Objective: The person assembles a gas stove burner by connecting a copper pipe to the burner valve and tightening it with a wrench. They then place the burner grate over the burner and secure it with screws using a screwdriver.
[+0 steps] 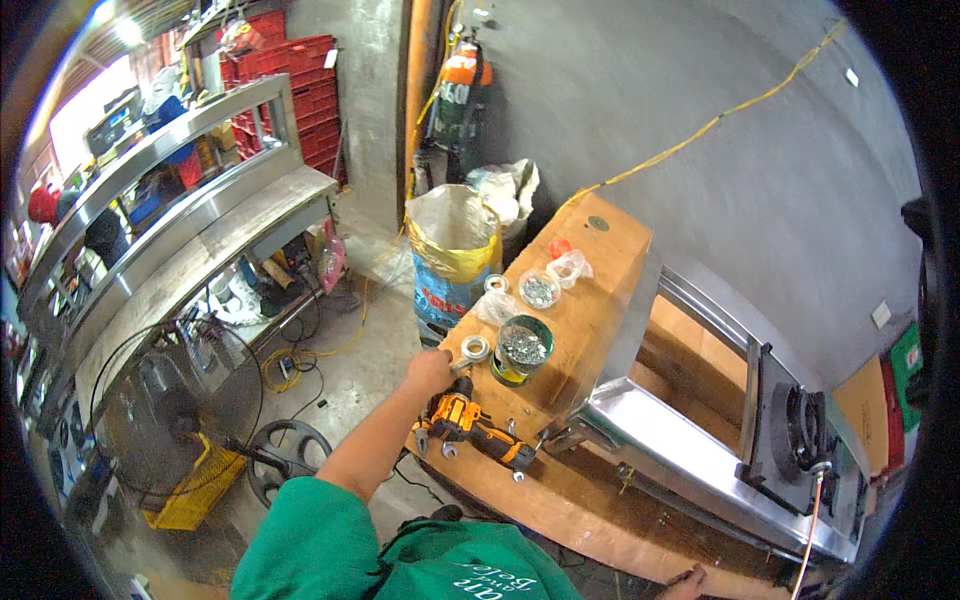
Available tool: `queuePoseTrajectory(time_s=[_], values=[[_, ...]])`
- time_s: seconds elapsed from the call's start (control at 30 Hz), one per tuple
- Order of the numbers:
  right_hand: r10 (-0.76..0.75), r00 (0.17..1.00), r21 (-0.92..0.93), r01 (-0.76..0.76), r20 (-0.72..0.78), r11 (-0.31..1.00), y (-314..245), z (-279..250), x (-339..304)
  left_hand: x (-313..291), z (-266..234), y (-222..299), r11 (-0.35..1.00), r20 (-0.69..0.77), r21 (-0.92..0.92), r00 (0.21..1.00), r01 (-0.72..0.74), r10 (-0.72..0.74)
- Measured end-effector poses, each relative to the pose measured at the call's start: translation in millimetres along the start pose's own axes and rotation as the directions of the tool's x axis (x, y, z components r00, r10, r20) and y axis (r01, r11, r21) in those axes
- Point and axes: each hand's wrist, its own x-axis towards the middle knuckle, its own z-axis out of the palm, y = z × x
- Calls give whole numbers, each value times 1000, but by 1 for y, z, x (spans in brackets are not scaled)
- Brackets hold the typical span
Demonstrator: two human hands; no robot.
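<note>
Out on the far side from the wooden desk, a long steel counter frame curves along the room, red crates stacked behind it, and a round wire fan guard stands over a yellow crate on the grey concrete floor. Closer to the desk, a tall open sack with a yellow-lined mouth stands against its end. Now the left hand, reaching out from a green sleeve over the desk's near edge: fingers curled tight around something small, just what I cannot tell, right beside a shiny metal ring. Just below the hand on the desk lies an orange-and-black cordless drill, on its side. Past the ring sits a round green tin heaped with silvery screws, and beyond it clear plastic bags and a small lidded tub of fasteners. Beyond the desk, a brushed stainless-steel housing leans against it, smooth and reflective, under a plain grey wall with a yellow cable running across. The right hand only peeks in at the bottom edge; its fingers cannot be made out.
</note>
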Motion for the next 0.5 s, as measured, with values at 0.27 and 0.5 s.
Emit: queuePoseTrajectory(time_s=[0.27,0.5], values=[[63,863,-513,238,502,824,-40,1,-66,49,22,-21,997,284,75,959,-32,9],[263,763,-486,76,591,871,-1,0,-92,36,-35,-18,950,191,-200,941,-242,280]])
